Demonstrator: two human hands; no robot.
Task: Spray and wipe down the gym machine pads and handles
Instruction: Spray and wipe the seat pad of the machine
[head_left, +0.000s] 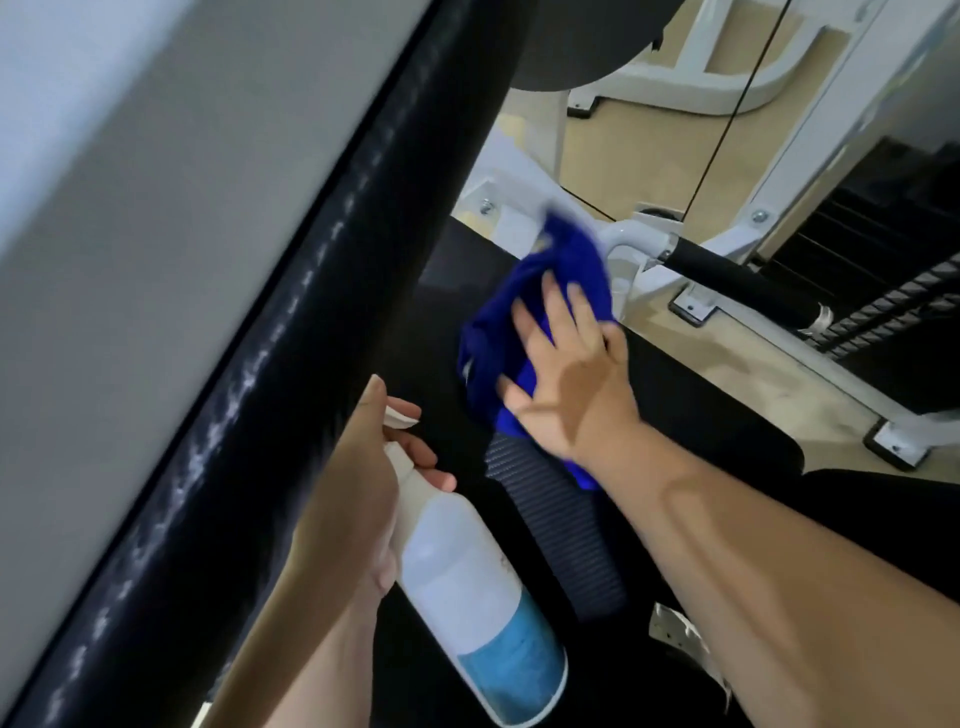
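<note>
Farthest left of both hands, the upright back pad (291, 332) shows white spray drops along its black edge. The left hand (353, 493) is curled round the neck of the spray bottle (467, 582), which holds some blue liquid. To its right, the right hand (566, 374) presses the blue cloth (519, 312) with spread, straight fingers onto the seat pad (691, 405). Beyond this hand is the handle (737, 280), probably not wiped yet. The bunched cloth could slip from under the flat palm, and the drops may run down. The nozzle is hidden, and the cloth is blurred.
</note>
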